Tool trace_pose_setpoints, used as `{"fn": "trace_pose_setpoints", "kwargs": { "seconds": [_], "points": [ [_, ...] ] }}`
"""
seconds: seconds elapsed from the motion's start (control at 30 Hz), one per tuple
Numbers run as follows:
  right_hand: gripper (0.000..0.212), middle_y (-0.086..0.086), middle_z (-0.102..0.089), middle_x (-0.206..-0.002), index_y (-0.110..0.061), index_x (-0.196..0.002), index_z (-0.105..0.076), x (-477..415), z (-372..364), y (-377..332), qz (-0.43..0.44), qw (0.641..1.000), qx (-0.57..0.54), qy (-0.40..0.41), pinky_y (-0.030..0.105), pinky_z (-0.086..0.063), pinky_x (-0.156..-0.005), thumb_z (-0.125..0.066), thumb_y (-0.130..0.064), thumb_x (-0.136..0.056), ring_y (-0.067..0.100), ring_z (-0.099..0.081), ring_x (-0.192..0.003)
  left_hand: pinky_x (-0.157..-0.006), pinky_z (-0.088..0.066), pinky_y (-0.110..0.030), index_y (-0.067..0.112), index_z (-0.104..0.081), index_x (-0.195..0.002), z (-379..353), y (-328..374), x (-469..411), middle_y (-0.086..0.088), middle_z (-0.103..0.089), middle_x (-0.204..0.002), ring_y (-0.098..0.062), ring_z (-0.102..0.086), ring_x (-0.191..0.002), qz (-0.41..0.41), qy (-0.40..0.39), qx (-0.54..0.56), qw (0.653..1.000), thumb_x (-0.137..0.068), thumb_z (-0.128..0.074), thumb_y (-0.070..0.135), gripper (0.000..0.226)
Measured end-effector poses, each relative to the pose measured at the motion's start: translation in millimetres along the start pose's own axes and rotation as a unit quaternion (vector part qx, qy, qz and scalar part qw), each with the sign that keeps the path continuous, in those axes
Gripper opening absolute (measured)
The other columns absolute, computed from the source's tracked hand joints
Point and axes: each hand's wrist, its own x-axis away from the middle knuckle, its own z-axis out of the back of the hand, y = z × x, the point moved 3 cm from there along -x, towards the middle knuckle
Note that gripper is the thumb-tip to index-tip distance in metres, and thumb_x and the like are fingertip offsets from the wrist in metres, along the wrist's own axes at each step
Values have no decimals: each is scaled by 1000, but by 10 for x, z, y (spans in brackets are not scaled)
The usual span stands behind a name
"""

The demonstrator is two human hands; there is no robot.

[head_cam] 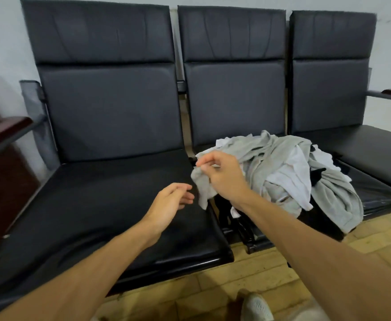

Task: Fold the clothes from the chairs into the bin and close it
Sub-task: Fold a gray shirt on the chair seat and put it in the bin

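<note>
Black chairs (111, 205) hold my clothes pile (289, 172); right hand (222, 174) pinches gray cloth (202, 184), left hand (169, 202) loose, holding nothing.

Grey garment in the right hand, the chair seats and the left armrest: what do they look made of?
Grey garment: soft matte knit, likely cotton jersey; it droops and creases limply from the pinch of the right hand. Chair seat: black leather or leatherette, smooth semi-gloss, with sheen and wrinkles. Armrest: looks like dark red varnished wood, though blurred.
</note>
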Motion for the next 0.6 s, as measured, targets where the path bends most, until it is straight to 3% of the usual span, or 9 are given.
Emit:
{"fn": "trace_pose_setpoints", "kwargs": {
  "seconds": [0.1, 0.23, 0.4, 0.5, 0.6],
  "points": [
    [33, -4, -65, -90, -23, -80, -64, 32, -423, -218, 6, 995, -53, -90, 11, -48, -76, -52, 5, -91, 5, -61, -87, -96, -50, -37, 16, -63, -106, 267, -29, 80, -3, -71, -103, -17, -66, -102, 18, 16, 79, 997, -103, -36, 26, 28],
    [33, 0, -66, -90, -23, -83, -66, -18, -771, -240, -70, 980, -156, -97, 34, -54, -86, -49, 3, -95, 20, -64, -98, -98, -49, -36, 27, -58, -114, 702, -104, 213, 1, -67, -116, -11, -63, -107, -3, 20, 35, 999, -101, -44, 30, 19],
    [28, 4, -67, -93, -18, -91, -66, -52, -1202, -347, -137, 950, -258, -114, 23, -52, -72, -47, 2, -97, 15, -64, -91, -104, -44, -34, 34, -60, -119, 1029, -199, 415, 13, -65, -121, -4, -59, -115, 6, -45, -5, 999, -93, -60, 29, 27],
    [26, 2, -66, -91, -17, -95, -67, -1, -1504, -486, -138, 941, -251, -179, 23, -54, -67, -48, 0, -97, 12, -65, -86, -103, -44, -34, 25, -60, -124, 1101, -253, 503, 9, -67, -120, -8, -60, -115, 22, -49, 17, 998, -88, -66, 30, 37],
    [26, 8, -66, -95, -18, -91, -68, -28, -1629, -533, -98, 960, -191, -178, 32, -58, -81, -50, 1, -94, 19, -66, -93, -101, -48, -36, 18, -65, -117, 1215, -309, 534, 3, -71, -113, -13, -64, -111, 42, 34, 56, 997, -96, -58, 24, 23]
  ]
}}
